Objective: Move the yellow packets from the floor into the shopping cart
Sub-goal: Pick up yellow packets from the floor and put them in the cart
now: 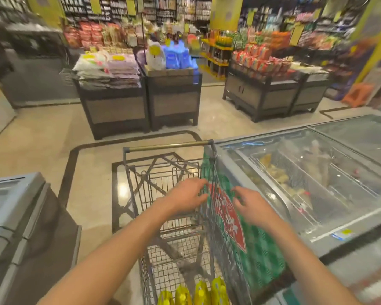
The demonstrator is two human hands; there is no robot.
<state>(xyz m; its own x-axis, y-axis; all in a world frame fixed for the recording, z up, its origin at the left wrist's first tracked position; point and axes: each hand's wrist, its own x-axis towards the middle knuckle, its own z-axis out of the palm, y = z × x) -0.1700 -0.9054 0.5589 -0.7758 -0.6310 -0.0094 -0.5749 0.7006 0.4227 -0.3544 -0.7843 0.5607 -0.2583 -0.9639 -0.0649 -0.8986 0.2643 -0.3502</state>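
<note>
1. We saw the shopping cart [169, 194] standing on the pale store floor [42, 139], its right side just beside a glass-topped chest freezer [317, 179].
2. The yellow packets [198, 292] stood upright inside the cart at its near end, four of them side by side at the bottom edge of the view; only their tops showed.
3. A large green bag [257, 256] with a red label lay against the cart's right wire wall, seemingly between the cart and the freezer, though the blur kept us from telling which side of the wire it was on.
4. The left hand [186, 198] reached out over the basket, its fingers loosely curled toward the upper edge of the green bag; we could not tell whether they gripped it or the wire.
5. The right hand [253, 205] hovered over the bag's red label with fingers spread and bent, grasping nothing that we could make out.
6. Another freezer cabinet [20, 216] stood at the left, well apart from the cart.
7. Display bins [141, 102] of bagged goods stood farther back across the aisle.
</note>
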